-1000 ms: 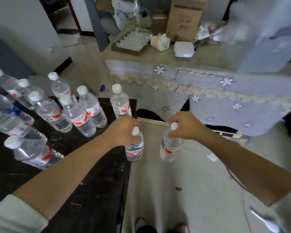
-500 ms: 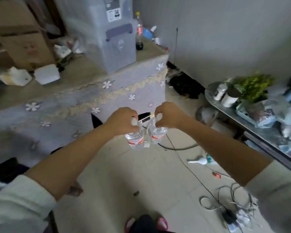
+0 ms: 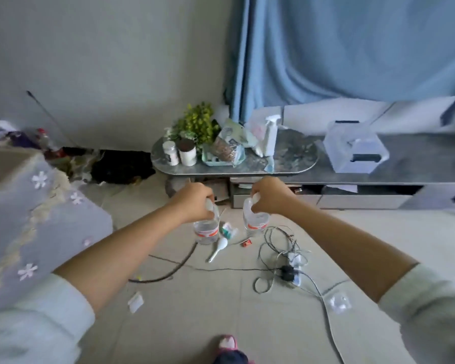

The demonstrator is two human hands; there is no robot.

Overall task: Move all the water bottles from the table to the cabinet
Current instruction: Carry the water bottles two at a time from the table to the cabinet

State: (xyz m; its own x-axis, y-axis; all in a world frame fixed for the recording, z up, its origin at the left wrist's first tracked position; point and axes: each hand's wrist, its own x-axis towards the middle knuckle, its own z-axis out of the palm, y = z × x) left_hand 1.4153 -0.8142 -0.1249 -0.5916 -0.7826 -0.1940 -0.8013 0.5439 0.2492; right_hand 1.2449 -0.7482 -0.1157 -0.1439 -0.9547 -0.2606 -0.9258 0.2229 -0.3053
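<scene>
A: Which step? 
B: Carrying. Left hand (image 3: 195, 203) grips 1 bottle (image 3: 206, 231) by its neck, right hand (image 3: 269, 194) another bottle (image 3: 255, 223), both above the floor.
A: Next?
B: Probably reach the cabinet (image 3: 405, 164) ahead, set them down.

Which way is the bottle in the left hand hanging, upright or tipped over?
Upright. The left hand grips the bottle at its neck, the body hanging straight down with the red label band level, above the floor.
</scene>
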